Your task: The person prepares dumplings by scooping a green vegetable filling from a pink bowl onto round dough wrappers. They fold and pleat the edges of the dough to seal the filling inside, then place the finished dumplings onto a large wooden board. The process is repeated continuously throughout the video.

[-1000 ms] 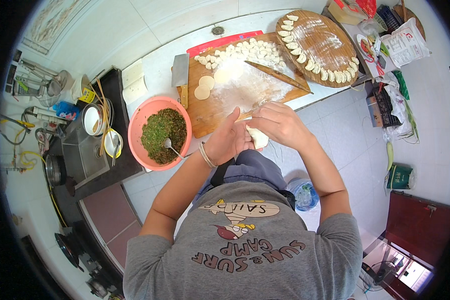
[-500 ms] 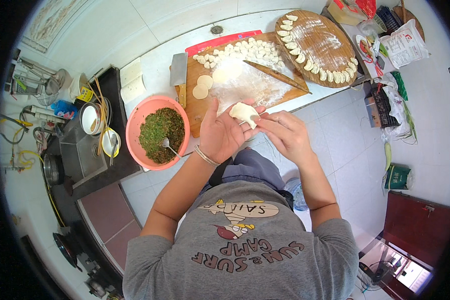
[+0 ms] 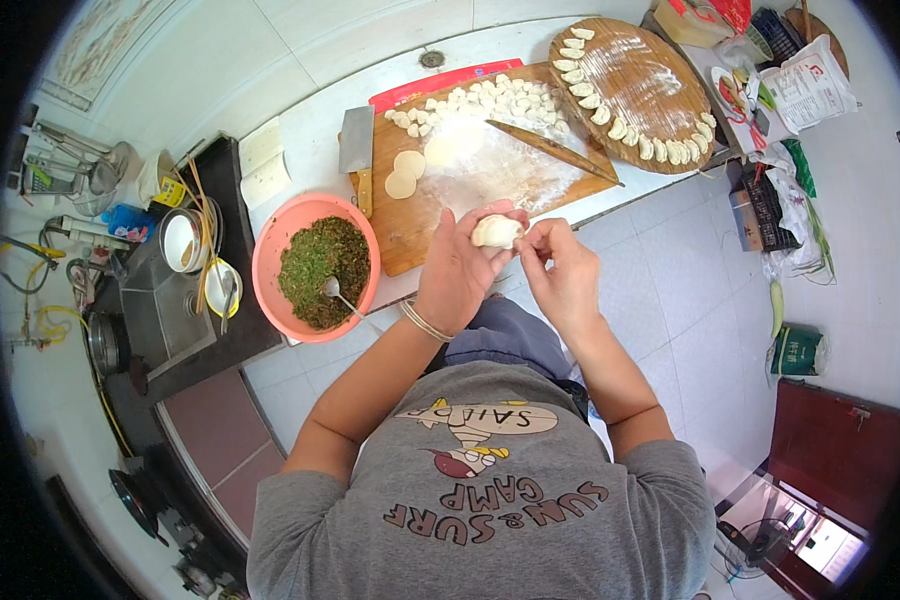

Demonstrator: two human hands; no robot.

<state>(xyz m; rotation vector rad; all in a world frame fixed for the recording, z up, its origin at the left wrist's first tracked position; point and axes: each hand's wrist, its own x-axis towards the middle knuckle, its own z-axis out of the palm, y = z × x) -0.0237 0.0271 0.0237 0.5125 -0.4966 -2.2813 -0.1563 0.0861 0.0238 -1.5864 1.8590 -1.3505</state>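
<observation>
Cupped in my left hand [image 3: 455,262] is a pale dumpling [image 3: 497,232], resting on the fingers near the front edge of the wooden cutting board [image 3: 400,245]. From the other side my right hand [image 3: 565,280] pinches the dumpling's edge between thumb and forefinger. Flat round wrappers [image 3: 401,184] lie on the board's left part, close to a cleaver [image 3: 356,140]. Small dough pieces [image 3: 490,97] are spread along its back, and a tapered rolling pin [image 3: 555,153] lies across the floured right side. Several finished dumplings [image 3: 658,151] line the rim of a round wooden board [image 3: 640,85].
Left of the cutting board stands a pink bowl [image 3: 264,275] of green filling [image 3: 320,262] with a spoon [image 3: 342,297] in it. Farther left, bowls and chopsticks [image 3: 208,235] sit by the sink [image 3: 160,310]. Bags and a dark basket [image 3: 765,215] are at the right.
The dumpling has become more rounded and folded in my left hand, whose fingers have curled up around it. My right hand has shifted slightly left and still pinches the edge.
</observation>
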